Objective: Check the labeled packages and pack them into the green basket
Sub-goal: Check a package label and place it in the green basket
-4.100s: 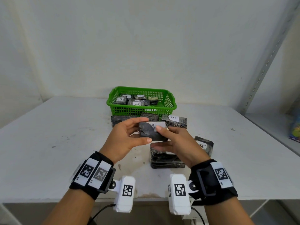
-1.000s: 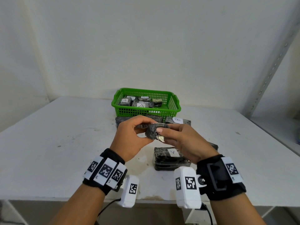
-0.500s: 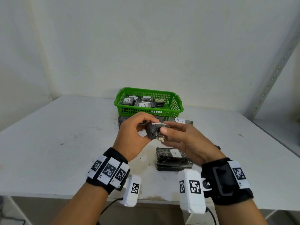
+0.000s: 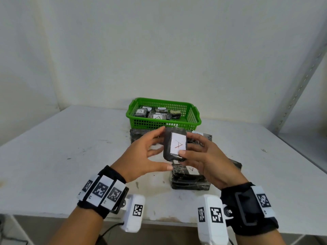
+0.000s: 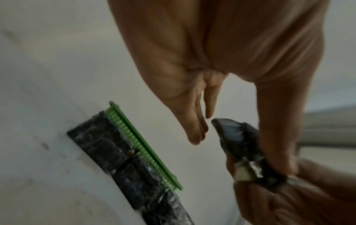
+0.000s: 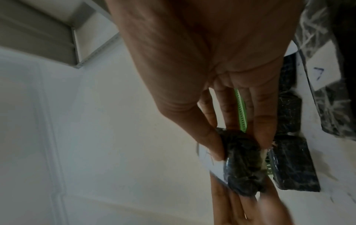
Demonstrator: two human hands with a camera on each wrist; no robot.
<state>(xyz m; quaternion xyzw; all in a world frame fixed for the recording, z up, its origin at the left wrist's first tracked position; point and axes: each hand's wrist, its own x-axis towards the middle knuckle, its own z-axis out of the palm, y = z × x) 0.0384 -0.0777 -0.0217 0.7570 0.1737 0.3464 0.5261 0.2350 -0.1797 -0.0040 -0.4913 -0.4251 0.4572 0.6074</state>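
A dark wrapped package (image 4: 174, 145) stands upright above the table, its white label marked A (image 4: 178, 144) facing me. My right hand (image 4: 190, 147) grips it, thumb on the label's lower edge and fingers behind. My left hand (image 4: 155, 151) is spread beside it: straight fingers by the top left corner, thumb under the lower end. The left wrist view shows the package (image 5: 237, 137) just past those straight fingers (image 5: 196, 130). In the right wrist view the package (image 6: 240, 164) is pinched in the fingertips. The green basket (image 4: 164, 123) behind holds several labelled packages (image 4: 156, 114).
A stack of wrapped packages (image 4: 190, 181) lies under my hands. More packages sit against the basket's front (image 4: 139, 136), one with a label (image 4: 203, 137), and one at the right (image 4: 236, 164). A metal shelf upright (image 4: 300, 85) rises at the right. The table's front edge (image 4: 159, 220) is close.
The package has been turned from edge-on to upright, so its A label faces me. My left hand's fingers have straightened from their grip on it. The right hand still holds it.
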